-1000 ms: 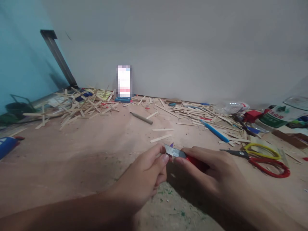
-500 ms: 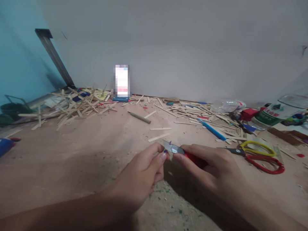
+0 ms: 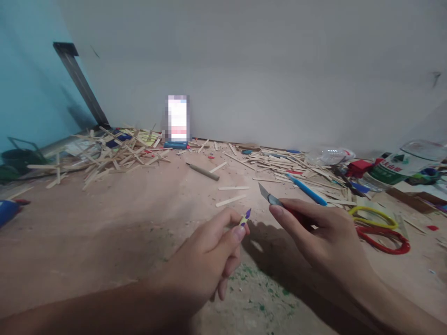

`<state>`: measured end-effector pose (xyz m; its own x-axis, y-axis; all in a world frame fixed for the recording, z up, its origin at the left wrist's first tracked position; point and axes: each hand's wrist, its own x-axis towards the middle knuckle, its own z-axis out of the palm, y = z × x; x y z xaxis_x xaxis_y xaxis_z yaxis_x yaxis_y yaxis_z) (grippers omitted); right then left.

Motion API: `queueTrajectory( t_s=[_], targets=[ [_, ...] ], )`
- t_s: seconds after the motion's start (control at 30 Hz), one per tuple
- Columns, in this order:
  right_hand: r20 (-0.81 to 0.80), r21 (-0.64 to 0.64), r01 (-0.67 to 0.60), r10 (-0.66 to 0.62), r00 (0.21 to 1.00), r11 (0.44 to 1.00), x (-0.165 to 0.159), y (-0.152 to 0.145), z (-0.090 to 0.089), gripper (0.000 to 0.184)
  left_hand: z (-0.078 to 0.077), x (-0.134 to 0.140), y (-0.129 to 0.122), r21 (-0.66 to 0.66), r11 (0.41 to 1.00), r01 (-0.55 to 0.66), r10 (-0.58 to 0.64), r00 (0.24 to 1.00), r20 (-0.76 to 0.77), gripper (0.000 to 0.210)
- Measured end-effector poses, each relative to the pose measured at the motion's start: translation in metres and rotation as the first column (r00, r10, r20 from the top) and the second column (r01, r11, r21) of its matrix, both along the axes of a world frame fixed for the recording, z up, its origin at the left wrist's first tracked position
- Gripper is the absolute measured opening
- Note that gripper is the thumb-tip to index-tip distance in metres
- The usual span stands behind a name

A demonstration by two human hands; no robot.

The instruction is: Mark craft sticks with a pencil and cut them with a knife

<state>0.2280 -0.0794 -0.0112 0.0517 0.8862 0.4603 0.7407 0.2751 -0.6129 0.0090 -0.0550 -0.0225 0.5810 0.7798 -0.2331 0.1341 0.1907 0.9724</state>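
Between the thumb and fingers of my left hand (image 3: pixel 213 251) is what looks like a purple crayon (image 3: pixel 248 213), its pointed purple tip sticking up past a pale yellowish part. The rest of it is hidden in the closed fingers. My right hand (image 3: pixel 321 237) grips a utility knife (image 3: pixel 266 193) with its blade out, pointing up and left. Most of the knife's red handle is covered by the hand. The blade is a short way up and right of the crayon tip, not touching it. Green crumbs (image 3: pixel 261 291) lie on the table below both hands.
Red-and-yellow scissors (image 3: pixel 384 239) lie partly behind my right hand, near a blue pen-like tool (image 3: pixel 307 189). Wooden craft sticks (image 3: pixel 272 160) are heaped at back right and in a frame (image 3: pixel 104 158) at left. A lit phone (image 3: pixel 179 118), plastic bottle (image 3: pixel 394 170) and brown stick (image 3: pixel 202 172) stand or lie around.
The knife blade has moved from against the crayon tip up and to the right, apart from it. The crayon's tip now shows above my left fingers. My right hand has shifted right over the scissors.
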Motion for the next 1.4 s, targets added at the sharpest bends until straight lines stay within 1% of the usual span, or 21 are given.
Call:
queueTrajectory(
  t_s=[0.23,0.37,0.47,0.57,0.67,0.73,0.8,0.87,0.93,0.97,1.03,1.07,1.1,1.13,1.17,1.2,1.23,1.3,1.33,1.37,1.4],
  targets=[
    [0.039,-0.036,-0.017,0.018,0.999,0.999,-0.002,-0.004,-0.002,0.042,-0.005,0.003,0.002,-0.006,1.0,-0.022,0.022,1.0,-0.004,0.03],
    [0.112,-0.083,0.056,-0.046,0.993,0.995,0.014,0.015,-0.007,0.041,-0.004,0.002,0.001,-0.002,1.0,-0.021,0.021,1.0,-0.013,0.03],
    [0.225,-0.143,0.129,-0.095,0.97,0.981,0.029,0.032,-0.012,0.039,0.002,0.001,0.0,0.054,0.998,-0.032,0.032,0.999,0.002,0.029],
    [0.319,-0.14,0.237,-0.182,0.93,0.961,0.04,0.04,-0.015,0.031,0.013,0.001,0.001,0.143,0.985,-0.099,0.097,0.995,0.021,0.029],
    [0.368,-0.07,0.308,-0.263,0.892,0.949,0.046,0.043,-0.018,0.024,0.031,-0.002,0.005,0.299,0.935,-0.19,0.179,0.982,0.064,0.029],
    [0.369,-0.013,0.299,-0.273,0.888,0.954,0.049,0.045,-0.018,0.023,0.045,-0.007,0.01,0.335,0.916,-0.222,0.196,0.974,0.11,0.026],
    [0.346,0.044,0.241,-0.241,0.907,0.97,0.047,0.047,-0.016,0.026,0.06,-0.012,0.015,0.333,0.914,-0.23,0.176,0.967,0.185,0.021],
    [0.307,0.086,0.122,-0.142,0.941,0.989,0.039,0.048,-0.009,0.035,0.072,-0.016,0.019,0.344,0.911,-0.228,0.139,0.954,0.265,0.018],
    [0.249,0.102,-0.043,0.016,0.968,0.994,0.023,0.046,0.0,0.049,0.08,-0.018,0.021,0.314,0.924,-0.22,0.108,0.935,0.339,0.015],
    [0.211,0.099,-0.131,0.108,0.971,0.986,0.012,0.045,0.005,0.059,0.081,-0.018,0.022,0.282,0.934,-0.219,0.104,0.923,0.371,0.014],
    [0.103,0.099,-0.254,0.244,0.964,0.962,-0.011,0.042,0.014,0.079,0.08,-0.017,0.024,0.214,0.948,-0.235,0.13,0.901,0.413,0.01],
    [0.024,0.081,-0.315,0.314,0.949,0.946,-0.022,0.04,0.017,0.085,0.077,-0.016,0.024,0.194,0.949,-0.25,0.152,0.898,0.413,0.01],
    [-0.176,0.053,-0.387,0.39,0.904,0.921,-0.032,0.039,0.019,0.089,0.073,-0.015,0.025,0.184,0.947,-0.265,0.175,0.9,0.399,0.012],
    [-0.349,0.069,-0.423,0.419,0.838,0.903,-0.041,0.039,0.02,0.085,0.069,-0.015,0.026,0.176,0.946,-0.273,0.192,0.907,0.375,0.016],
    [-0.468,0.103,-0.439,0.433,0.77,0.893,-0.048,0.039,0.02,0.07,0.064,-0.016,0.027,0.163,0.948,-0.274,0.206,0.915,0.346,0.021],
    [-0.561,0.128,-0.425,0.419,0.714,0.896,-0.054,0.04,0.018,0.055,0.06,-0.017,0.029,0.147,0.951,-0.272,0.215,0.924,0.317,0.026],
    [-0.619,0.147,-0.397,0.397,0.678,0.906,-0.057,0.041,0.016,0.044,0.056,-0.02,0.03,0.136,0.953,-0.271,0.225,0.933,0.281,0.031],
    [-0.664,0.143,-0.345,0.349,0.662,0.928,-0.058,0.046,0.009,0.042,0.049,-0.027,0.033,0.168,0.949,-0.267,0.24,0.956,0.167,0.033],
    [-0.664,0.124,-0.33,0.326,0.674,0.936,-0.057,0.048,0.005,0.04,0.045,-0.031,0.035,0.235,0.942,-0.241,0.226,0.97,0.087,0.031],
    [-0.65,0.098,-0.324,0.307,0.695,0.941,-0.055,0.051,0.001,0.037,0.04,-0.036,0.036,0.339,0.922,-0.187,0.199,0.98,-0.003,0.028],
    [-0.625,0.067,-0.322,0.291,0.724,0.944,-0.052,0.053,-0.003,0.034,0.034,-0.04,0.038,0.466,0.879,-0.101,0.165,0.981,-0.098,0.024]
  ],
)
